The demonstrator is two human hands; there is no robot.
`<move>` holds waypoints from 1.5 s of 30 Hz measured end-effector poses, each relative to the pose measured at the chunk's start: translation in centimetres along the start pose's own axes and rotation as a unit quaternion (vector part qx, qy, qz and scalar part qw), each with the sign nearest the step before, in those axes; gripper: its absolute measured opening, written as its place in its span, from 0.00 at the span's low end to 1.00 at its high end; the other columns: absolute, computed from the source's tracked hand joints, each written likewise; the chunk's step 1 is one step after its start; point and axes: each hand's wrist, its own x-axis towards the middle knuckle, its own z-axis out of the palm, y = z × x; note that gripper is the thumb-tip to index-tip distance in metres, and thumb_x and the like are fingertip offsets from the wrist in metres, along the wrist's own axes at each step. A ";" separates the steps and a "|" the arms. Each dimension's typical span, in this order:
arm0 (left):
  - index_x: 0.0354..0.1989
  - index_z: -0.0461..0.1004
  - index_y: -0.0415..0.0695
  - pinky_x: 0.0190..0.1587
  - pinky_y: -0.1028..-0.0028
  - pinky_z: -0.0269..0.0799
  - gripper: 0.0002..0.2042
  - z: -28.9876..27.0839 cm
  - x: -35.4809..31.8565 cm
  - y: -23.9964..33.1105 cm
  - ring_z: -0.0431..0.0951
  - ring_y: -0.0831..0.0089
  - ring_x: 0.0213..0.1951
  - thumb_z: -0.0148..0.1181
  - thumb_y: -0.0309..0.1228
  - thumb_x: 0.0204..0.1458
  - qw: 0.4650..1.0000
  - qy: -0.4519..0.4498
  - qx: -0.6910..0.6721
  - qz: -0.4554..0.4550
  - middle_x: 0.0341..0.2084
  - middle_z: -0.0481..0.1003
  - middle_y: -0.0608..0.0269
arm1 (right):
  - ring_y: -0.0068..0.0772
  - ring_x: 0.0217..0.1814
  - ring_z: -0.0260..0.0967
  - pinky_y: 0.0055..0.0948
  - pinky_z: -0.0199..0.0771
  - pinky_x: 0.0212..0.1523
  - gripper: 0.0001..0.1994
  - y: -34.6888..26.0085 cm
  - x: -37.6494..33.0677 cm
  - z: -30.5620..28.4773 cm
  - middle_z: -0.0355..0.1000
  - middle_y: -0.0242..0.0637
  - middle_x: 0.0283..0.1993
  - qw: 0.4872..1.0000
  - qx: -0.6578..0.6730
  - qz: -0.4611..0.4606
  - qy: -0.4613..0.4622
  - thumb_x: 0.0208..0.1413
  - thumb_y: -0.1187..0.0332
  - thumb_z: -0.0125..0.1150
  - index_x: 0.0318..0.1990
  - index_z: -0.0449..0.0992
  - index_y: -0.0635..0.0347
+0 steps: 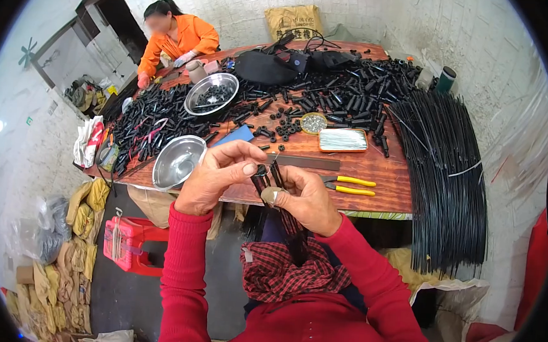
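My right hand (306, 201) is closed round several thin black rods (292, 235), which run down toward my lap. A grey covering wraps its thumb. Just to the left, my left hand (217, 171) curves its thumb and forefinger in a pinch beside a black cap-like end (261, 170) on one of the rods. A thin, shiny wire-like piece shows between the two hands, and whatever the left fingertips hold is too small to make out. Beyond my right hand, pliers with yellow handles (356, 185) lie on the wooden table (386, 178).
Black tubular parts (353, 100) are heaped across the table. Metal bowls (177, 162) stand at left, a tray of pale pins (343, 139) ahead. Long black rods (443, 181) hang over the right edge. A person in orange (185, 37) works at far left; a red stool (131, 244) stands below.
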 end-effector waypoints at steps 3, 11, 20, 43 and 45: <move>0.41 0.77 0.36 0.27 0.87 0.69 0.13 0.2 -0.1 1.2 0.73 0.86 0.28 0.66 0.30 0.50 0.999 0.001 0.034 -0.025 0.37 0.77 0.64 | 0.17 0.42 0.70 0.21 0.72 0.45 0.15 0.0 0.0 0.2 0.73 0.31 0.43 1.000 0.006 -0.004 0.001 0.58 0.69 0.63 0.49 0.72 0.67; 0.40 0.78 0.35 0.29 0.85 0.71 0.11 0.0 0.2 0.3 0.77 0.83 0.29 0.65 0.29 0.51 0.999 0.017 0.049 -0.004 0.30 0.79 0.64 | 0.16 0.40 0.69 0.20 0.71 0.43 0.13 -0.5 0.0 0.1 0.74 0.30 0.39 1.000 -0.005 0.010 0.011 0.57 0.69 0.64 0.46 0.73 0.67; 0.40 0.77 0.36 0.34 0.80 0.75 0.09 0.2 -0.3 -0.6 0.79 0.80 0.30 0.63 0.28 0.54 0.993 0.025 -0.100 -0.053 0.33 0.79 0.62 | 0.17 0.38 0.70 0.20 0.71 0.41 0.15 -0.4 0.1 0.0 0.75 0.32 0.39 1.000 0.004 0.002 -0.009 0.57 0.65 0.65 0.45 0.74 0.68; 0.42 0.76 0.33 0.32 0.74 0.81 0.16 1.6 -1.4 -0.9 0.80 0.73 0.33 0.70 0.27 0.46 0.998 0.024 -0.035 0.036 0.38 0.77 0.57 | 0.20 0.39 0.72 0.22 0.72 0.42 0.15 -0.4 0.4 -1.7 0.77 0.36 0.41 0.992 0.092 0.051 -0.072 0.57 0.68 0.64 0.47 0.75 0.68; 0.42 0.76 0.32 0.32 0.73 0.82 0.16 1.5 -1.3 -1.0 0.80 0.72 0.34 0.70 0.25 0.45 0.999 0.019 -0.035 0.035 0.38 0.77 0.57 | 0.20 0.39 0.72 0.22 0.72 0.42 0.15 -0.5 0.1 -1.7 0.77 0.36 0.41 0.993 0.082 0.053 -0.065 0.57 0.68 0.64 0.47 0.75 0.68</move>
